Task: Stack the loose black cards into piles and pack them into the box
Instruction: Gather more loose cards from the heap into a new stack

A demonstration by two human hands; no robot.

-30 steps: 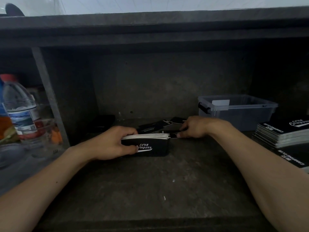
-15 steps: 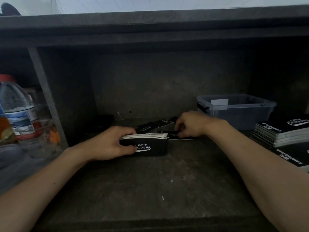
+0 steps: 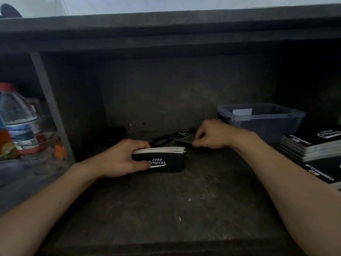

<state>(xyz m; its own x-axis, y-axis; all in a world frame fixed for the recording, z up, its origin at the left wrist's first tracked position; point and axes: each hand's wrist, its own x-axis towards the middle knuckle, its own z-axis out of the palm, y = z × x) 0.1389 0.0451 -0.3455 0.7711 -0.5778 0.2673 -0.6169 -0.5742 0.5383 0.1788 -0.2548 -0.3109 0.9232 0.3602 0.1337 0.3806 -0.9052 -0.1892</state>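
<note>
A stack of black cards (image 3: pixel 162 159) with white "Club Camping" lettering stands on its long edge on the dark shelf, white card edges showing on top. My left hand (image 3: pixel 123 157) grips its left end, thumb in front and fingers on top. Just behind it lie several loose black cards (image 3: pixel 166 140) scattered flat. My right hand (image 3: pixel 208 134) is over them with curled fingers, pinching one loose card (image 3: pixel 185 140) at its right end. The clear plastic box (image 3: pixel 267 122) sits at the back right, behind my right wrist.
Piles of larger black booklets (image 3: pixel 313 145) lie at the right edge. A water bottle (image 3: pixel 18 119) and other items stand at the left beyond a grey upright post (image 3: pixel 51 108). A low shelf top (image 3: pixel 166 32) hangs overhead.
My right hand has moved back from the stack's right end and a little up, onto the loose cards, and taken hold of one. My left hand and the stack have stayed put.
</note>
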